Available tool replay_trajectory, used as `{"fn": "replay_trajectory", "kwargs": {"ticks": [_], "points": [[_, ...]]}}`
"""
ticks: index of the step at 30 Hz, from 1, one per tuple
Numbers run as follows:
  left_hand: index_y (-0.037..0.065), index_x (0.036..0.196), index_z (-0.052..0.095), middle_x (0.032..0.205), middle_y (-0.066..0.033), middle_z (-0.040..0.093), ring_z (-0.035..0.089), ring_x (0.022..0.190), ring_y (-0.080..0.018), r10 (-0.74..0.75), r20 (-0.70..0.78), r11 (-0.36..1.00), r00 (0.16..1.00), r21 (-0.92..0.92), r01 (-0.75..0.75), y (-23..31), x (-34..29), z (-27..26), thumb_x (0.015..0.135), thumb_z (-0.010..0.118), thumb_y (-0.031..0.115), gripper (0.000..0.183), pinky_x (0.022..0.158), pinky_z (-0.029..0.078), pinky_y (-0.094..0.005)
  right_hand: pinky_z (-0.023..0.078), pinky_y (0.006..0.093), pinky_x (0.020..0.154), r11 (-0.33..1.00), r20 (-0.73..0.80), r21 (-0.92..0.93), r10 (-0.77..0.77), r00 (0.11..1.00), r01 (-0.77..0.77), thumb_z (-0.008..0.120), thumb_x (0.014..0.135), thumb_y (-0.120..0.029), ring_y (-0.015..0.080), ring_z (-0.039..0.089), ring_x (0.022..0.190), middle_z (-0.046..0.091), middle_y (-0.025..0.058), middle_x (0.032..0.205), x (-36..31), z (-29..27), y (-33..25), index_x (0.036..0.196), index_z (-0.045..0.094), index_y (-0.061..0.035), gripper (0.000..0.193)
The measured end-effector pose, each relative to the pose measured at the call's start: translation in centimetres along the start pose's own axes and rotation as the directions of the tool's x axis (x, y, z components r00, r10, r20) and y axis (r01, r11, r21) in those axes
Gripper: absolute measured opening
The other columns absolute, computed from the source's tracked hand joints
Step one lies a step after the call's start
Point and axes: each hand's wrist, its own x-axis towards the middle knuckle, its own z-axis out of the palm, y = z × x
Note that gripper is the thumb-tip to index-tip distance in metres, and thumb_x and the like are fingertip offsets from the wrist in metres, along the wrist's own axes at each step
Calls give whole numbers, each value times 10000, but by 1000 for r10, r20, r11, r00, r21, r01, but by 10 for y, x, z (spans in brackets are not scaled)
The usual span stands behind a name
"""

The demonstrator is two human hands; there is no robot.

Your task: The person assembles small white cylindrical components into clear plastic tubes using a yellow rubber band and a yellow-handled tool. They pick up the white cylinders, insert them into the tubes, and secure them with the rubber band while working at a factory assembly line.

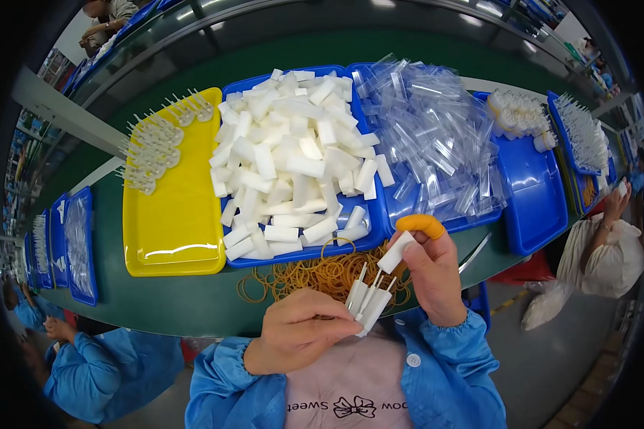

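My left hand point(304, 330) is closed on a small white pronged part point(366, 304), whose thin prongs point up and away from me. White foam pieces sit against its prongs; the underside is hidden by my fingers. Between thumb and forefinger, my right hand point(433, 268) pinches a white foam block point(396, 252) just above the prong tips. An orange finger cot point(420, 226) covers one fingertip of that hand. Behind both hands lies a heap of tan rubber bands point(304, 277) on the green table.
A blue tray heaped with white foam blocks point(293, 154) stands ahead, beside a pile of clear plastic sleeves point(436, 136). At left, a yellow tray point(172, 229) holds several pronged parts point(152, 146). A blue tray point(533, 193) at right holds white bundled parts point(519, 113). Co-workers sit on both sides.
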Motion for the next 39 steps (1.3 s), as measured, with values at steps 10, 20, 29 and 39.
{"fn": "replay_trajectory", "kwargs": {"ticks": [10,20,29,39], "points": [[88,861,731,861,-43,658,617,721,-213,142,30,951,989,273,-144,7,-5,8,567,705,-23,316,613,480,-300,496,271,775,995,73,-81,72,995,-66,634,878,-122,138,601,856,610,66,945,1,0,-3,1142,547,-1,303],[43,857,719,871,-99,652,610,732,-206,-54,-33,992,998,-117,50,5,-14,-1,661,717,-64,224,623,472,-294,464,332,906,982,326,174,9,945,-69,594,889,-109,202,620,961,639,121,1042,0,-7,4,1093,586,-7,228],[56,887,727,902,-75,648,602,739,-207,-147,-16,984,989,-105,144,4,-15,-1,655,697,-63,262,626,469,-285,499,301,854,982,190,-68,185,964,-175,571,883,-24,181,635,939,661,124,1015,-10,7,-15,1102,599,14,224],[96,911,740,911,-69,607,615,735,-192,65,-30,966,997,251,-55,10,-13,2,641,721,6,285,620,498,-264,505,243,763,964,251,-246,169,953,-106,627,851,-8,128,637,862,680,94,947,-21,17,-20,1024,649,30,178]]}}
